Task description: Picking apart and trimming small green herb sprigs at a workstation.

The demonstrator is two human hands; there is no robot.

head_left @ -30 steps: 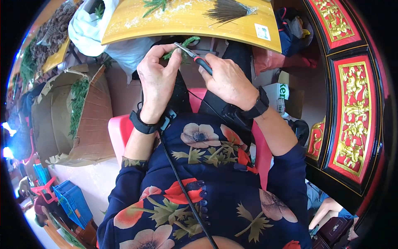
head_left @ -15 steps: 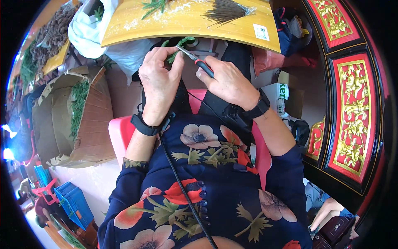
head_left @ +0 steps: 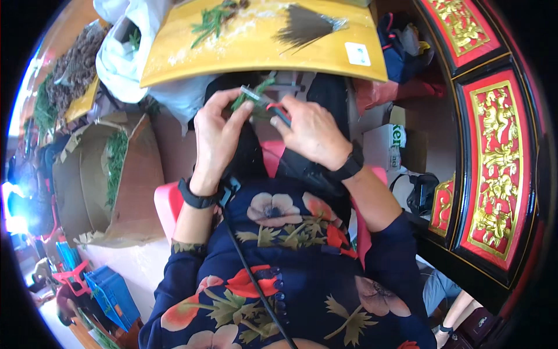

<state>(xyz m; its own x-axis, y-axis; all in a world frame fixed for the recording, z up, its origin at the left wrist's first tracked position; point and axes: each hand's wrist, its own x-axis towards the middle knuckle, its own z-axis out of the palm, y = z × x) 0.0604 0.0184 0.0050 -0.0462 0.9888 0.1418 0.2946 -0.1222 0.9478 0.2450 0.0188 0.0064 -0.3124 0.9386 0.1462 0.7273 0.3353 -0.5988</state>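
Observation:
Over my lap, just off the table's near edge, my left hand pinches a small green artificial fir sprig between thumb and fingers. My right hand is wrapped round a pair of pliers with red and dark handles. The metal jaws cross over the sprig, close to my left fingertips; motion blurs the spot, so I cannot tell whether they grip it. On the yellow table lie more green sprigs and a fanned bundle of thin dark brown stems.
Left of me stands an open cardboard box with greenery inside. White plastic bags hang at the table's left. A blue crate lies lower left. Carved red and gold panels rise on the right. Another person's arm shows at lower right.
Both hands have come slightly nearer my body, with the sprig and pliers. The plier jaws now lie across the sprig by my left fingertips. The view has shifted, showing more of the table.

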